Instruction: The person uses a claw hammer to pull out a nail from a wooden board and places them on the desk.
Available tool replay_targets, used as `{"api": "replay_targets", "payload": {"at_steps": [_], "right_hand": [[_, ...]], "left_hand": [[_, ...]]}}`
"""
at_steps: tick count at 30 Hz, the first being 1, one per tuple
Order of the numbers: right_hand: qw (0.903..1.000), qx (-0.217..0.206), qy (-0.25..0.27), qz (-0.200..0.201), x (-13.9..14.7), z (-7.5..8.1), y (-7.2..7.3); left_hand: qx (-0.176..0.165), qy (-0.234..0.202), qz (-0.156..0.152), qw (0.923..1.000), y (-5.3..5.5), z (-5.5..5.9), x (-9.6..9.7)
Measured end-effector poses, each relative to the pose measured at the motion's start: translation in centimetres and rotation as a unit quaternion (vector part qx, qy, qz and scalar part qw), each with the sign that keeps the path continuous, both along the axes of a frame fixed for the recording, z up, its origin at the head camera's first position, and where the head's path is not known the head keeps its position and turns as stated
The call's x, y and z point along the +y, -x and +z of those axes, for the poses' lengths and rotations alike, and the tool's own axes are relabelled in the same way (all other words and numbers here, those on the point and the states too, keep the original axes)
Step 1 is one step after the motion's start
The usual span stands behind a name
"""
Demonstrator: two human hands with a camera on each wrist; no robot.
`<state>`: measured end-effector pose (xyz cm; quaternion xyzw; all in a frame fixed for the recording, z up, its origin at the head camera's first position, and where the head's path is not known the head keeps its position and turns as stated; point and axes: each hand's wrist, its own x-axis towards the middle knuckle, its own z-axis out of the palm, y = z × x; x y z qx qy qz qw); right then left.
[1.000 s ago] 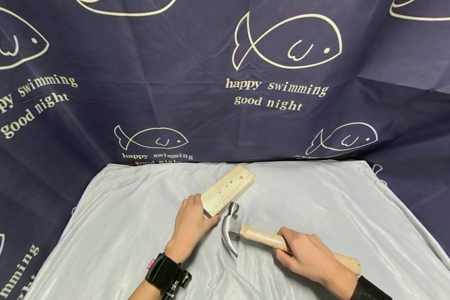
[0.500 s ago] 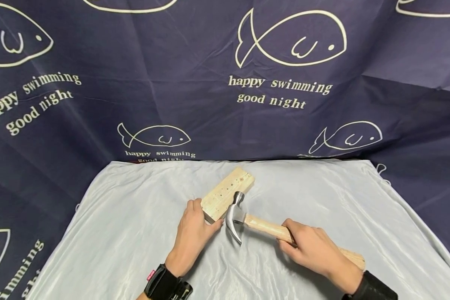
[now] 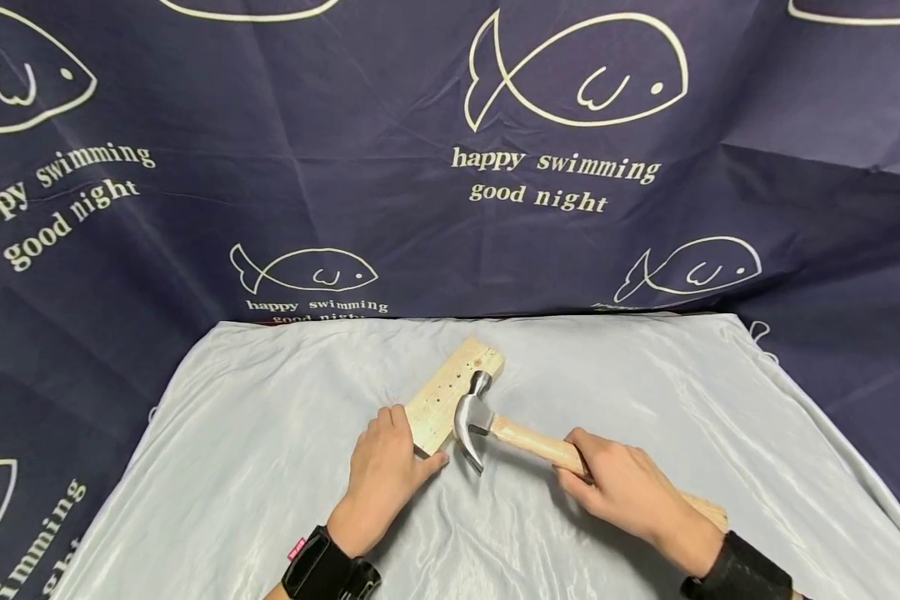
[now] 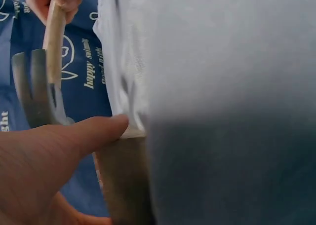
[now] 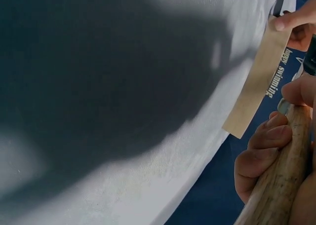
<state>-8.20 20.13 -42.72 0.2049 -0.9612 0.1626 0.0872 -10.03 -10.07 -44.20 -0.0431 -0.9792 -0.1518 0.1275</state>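
A pale wooden block [image 3: 441, 405], with a row of dark dots along its upper face, lies slanted on the cloth. My left hand [image 3: 382, 467] grips its near end, thumb at one side and fingers at the other. The block's near end [image 4: 126, 180] shows under the thumb in the left wrist view. My right hand [image 3: 630, 487] holds a claw hammer [image 3: 536, 440] around the middle of its wooden handle. The hammer's striking face overlaps the block's right edge in the head view, claw pointing toward me. In the right wrist view, fingers curl round the handle [image 5: 281, 178].
A light grey satin cloth [image 3: 270, 417] with soft wrinkles covers the table. Behind it hangs a dark blue curtain [image 3: 420, 208] printed with white fish and lettering. Black straps [image 3: 322, 562] with cameras sit on the wrists.
The hammer has risen and moved away from me, from beside the block's near end to over its right edge. The block has shifted slightly toward me and turned a little, with my left hand along.
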Motion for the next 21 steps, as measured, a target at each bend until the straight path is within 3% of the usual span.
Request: {"api": "replay_targets", "payload": {"at_steps": [5,12,16,21], "right_hand": [[1.0000,0.000,0.000,-0.002,0.0,0.1,0.2],[1.0000,-0.005,0.001,0.005,-0.1,0.0,0.0],[0.9999,0.006,-0.001,0.011,-0.2,-0.1,-0.1],[0.9999,0.008,-0.002,0.012,-0.4,-0.1,-0.2]], "left_hand": [[-0.046,0.010,-0.021,0.9987,0.1,0.7,-0.2],[-0.079,0.021,-0.052,0.9953,0.0,2.2,-0.3],[-0.080,0.053,-0.083,0.9919,0.2,3.1,-0.6],[-0.081,0.061,-0.128,0.9865,1.0,4.5,-0.7]]}}
